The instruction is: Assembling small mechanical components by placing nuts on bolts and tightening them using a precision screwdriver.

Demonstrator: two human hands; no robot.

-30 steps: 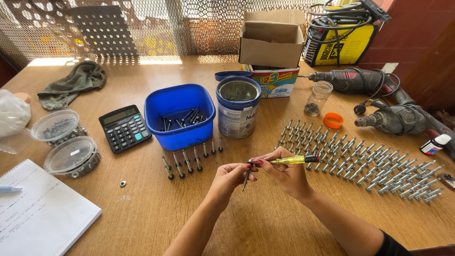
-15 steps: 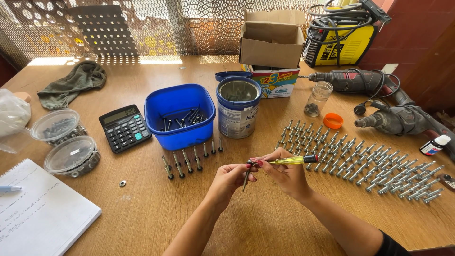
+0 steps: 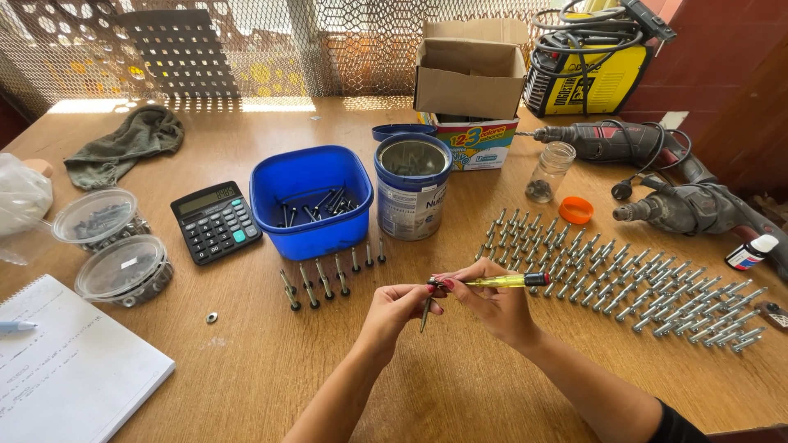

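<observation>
My left hand pinches a dark anchor bolt that hangs point down over the wooden table. My right hand grips a yellow screwdriver with a red cap, its tip meeting the bolt's head between my fingertips. Both hands sit near the table's front middle. A short row of finished bolts lies just beyond them, in front of a blue plastic tub holding several dark screws.
Many bolts lie in rows at the right. A metal tin, calculator, two lidded clear tubs, notebook, glass jar, orange lid, two drills, cardboard box, yellow welder, green cloth surround them.
</observation>
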